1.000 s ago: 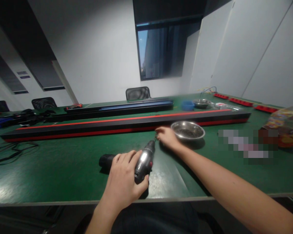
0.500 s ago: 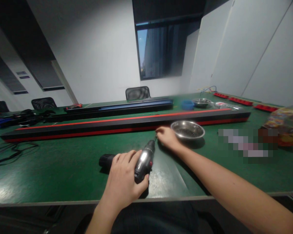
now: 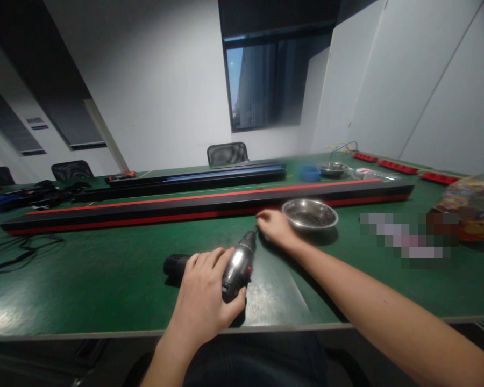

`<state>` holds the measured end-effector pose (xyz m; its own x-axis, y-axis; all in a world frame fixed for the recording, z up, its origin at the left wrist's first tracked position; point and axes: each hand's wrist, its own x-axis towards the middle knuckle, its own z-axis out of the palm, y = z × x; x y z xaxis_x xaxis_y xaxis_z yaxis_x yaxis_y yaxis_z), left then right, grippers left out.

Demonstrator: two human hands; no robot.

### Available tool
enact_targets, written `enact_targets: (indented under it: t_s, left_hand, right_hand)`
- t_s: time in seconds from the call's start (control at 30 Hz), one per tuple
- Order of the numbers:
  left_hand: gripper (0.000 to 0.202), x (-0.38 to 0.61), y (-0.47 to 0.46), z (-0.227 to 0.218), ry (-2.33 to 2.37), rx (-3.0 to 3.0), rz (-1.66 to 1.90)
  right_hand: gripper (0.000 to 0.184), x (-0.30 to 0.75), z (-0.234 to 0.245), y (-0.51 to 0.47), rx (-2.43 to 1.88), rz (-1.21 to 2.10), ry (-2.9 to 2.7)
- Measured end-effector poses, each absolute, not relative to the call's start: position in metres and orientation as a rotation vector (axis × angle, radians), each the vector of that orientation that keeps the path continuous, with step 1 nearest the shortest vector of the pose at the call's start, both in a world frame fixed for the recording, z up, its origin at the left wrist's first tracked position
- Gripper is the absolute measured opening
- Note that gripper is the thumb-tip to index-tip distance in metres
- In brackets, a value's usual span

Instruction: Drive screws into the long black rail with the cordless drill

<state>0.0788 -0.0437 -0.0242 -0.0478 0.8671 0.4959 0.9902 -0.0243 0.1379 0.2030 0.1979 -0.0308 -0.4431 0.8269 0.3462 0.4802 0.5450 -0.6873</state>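
Observation:
My left hand (image 3: 205, 287) is wrapped round a grey and black cordless drill (image 3: 239, 263), which lies on its side on the green table (image 3: 116, 290). The drill's handle end points left, and its chuck and thin bit (image 3: 256, 230) point away from me. At the tip of that bit, my right hand (image 3: 276, 226) is closed with fingers pinched together; whatever they hold is too small or hidden to make out. Just right of those fingers stands a shallow steel bowl (image 3: 310, 217) with small dark bits in it, unclear in kind. Behind both hands lies a long black bar with red stripes (image 3: 177, 206).
Farther back are more long dark bars (image 3: 226, 174), a blue container (image 3: 310, 173) and a second steel bowl (image 3: 333, 169). Black cables (image 3: 22, 247) lie at the left. A clear bag of colourful packets (image 3: 474, 207) and a blurred-out patch are at the right.
Almost nothing differs. The fingers of my right hand have shifted very slightly at the bit's tip, while the drill and my left hand keep their place.

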Motion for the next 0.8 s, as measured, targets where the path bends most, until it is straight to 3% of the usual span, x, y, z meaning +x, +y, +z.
enact_targets:
  t_s: [0.8]
  left_hand:
    - [0.063,0.0775,-0.0449,-0.0242,-1.998,-1.973,-0.661]
  right_hand:
    - [0.026,0.2029,-0.0396,0.2079,-1.003,0.736,-2.079]
